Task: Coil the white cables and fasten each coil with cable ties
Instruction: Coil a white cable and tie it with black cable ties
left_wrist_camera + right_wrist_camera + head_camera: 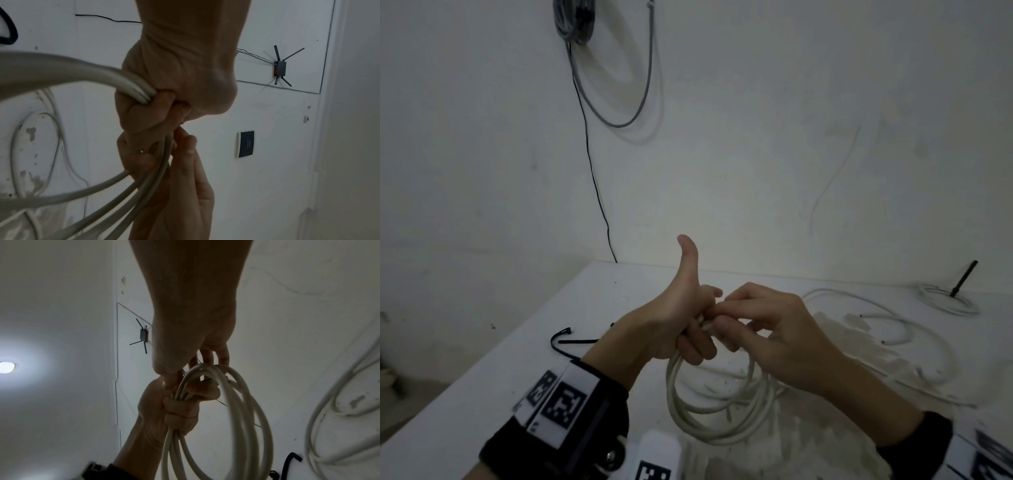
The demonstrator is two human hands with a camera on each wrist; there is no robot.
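Left hand [671,329] fingers curled round white coil [719,404] — right hand [767,325] fingers pinching its top

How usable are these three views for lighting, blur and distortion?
Head view: dim, vignetted corners, wide-angle bend; the left hand, right hand and white cable coil stay readable. Left wrist view: near loops of the coil are smeared and oversized. Right wrist view: a ceiling light flares, leaving the right hand a backlit silhouette.

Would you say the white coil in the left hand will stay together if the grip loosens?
Probably not: the white coil holds springy, uneven loops, so it may fan open. The left hand alone bunches them; no tie is plainly visible.
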